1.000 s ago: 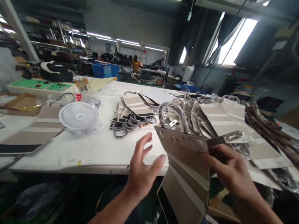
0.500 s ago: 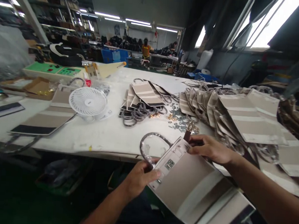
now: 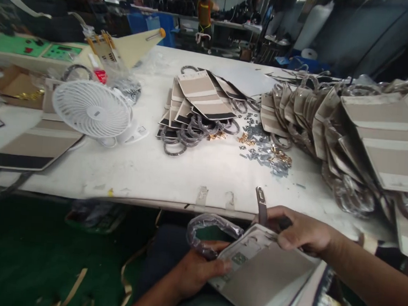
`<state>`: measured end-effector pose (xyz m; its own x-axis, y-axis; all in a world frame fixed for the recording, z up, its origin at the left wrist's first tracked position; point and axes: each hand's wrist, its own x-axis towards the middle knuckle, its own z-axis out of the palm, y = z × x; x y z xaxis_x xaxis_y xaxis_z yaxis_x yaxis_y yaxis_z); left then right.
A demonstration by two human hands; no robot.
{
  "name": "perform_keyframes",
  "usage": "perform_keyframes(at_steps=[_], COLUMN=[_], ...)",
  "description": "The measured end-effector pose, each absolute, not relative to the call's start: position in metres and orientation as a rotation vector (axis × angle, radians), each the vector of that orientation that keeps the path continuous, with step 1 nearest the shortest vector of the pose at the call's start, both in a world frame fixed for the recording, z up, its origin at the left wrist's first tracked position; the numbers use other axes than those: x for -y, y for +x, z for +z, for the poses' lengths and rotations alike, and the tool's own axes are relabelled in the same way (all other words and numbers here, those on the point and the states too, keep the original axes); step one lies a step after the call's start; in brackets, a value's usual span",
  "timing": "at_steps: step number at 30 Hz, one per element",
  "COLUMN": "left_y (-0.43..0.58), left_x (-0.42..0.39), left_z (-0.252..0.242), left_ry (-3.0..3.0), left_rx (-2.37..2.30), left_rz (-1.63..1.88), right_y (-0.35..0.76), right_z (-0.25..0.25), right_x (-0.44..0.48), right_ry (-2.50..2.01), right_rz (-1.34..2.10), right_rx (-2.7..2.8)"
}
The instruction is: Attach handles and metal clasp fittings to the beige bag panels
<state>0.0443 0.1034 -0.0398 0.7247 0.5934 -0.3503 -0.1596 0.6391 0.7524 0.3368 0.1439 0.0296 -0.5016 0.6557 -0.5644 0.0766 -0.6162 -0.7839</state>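
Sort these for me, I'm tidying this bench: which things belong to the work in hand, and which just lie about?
In hand: beige bag panel, gripped by left hand; its wrapped handle; strap tab, held by right hand; probably the loose metal fittings.
Lying about: white fan; green control box; flat panel beside the fan.

matt beige panel (image 3: 272, 281) — perhaps leatherette; glossy plastic-wrapped handle (image 3: 213, 226); metal clasp (image 3: 261, 206).

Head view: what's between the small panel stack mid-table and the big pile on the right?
Loose gold and silver metal fittings, scattered on the white table between the small stack and the big pile; seen in the head view.
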Motion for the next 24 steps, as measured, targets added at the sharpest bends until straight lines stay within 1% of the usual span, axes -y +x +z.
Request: perform_keyframes(at_steps=[6,8,12,18,21,24], left_y=[0.050,0.059,0.080,0.095,0.098,0.103], left_x=[-0.106,-0.104,-0.100,-0.110,-0.115,-0.118], left_z=[-0.052,-0.057,-0.069,-0.075,-0.075,-0.075], left_ry=[0.655,0.568,0.415,0.402,0.430,0.455], left_rx=[-0.658,-0.689,-0.821,-0.926,-0.954,-1.015], left_rz=[0.507,0.556,0.679,0.766,0.778,0.786], right_y=[0.340,0.339,0.337,0.338,0.336,0.329], right_z=[0.028,0.027,0.013,-0.013,0.000,0.030], right_x=[-0.158,-0.171,-0.198,-0.217,-0.209,-0.186], right_ry=[-1.401,-1.486,-1.660,-1.824,-1.964,-1.971], right_rz=[2.051,1.957,1.634,1.448,1.113,0.610], right_rx=[1.042,1.181,1.598,1.641,1.643,1.555])
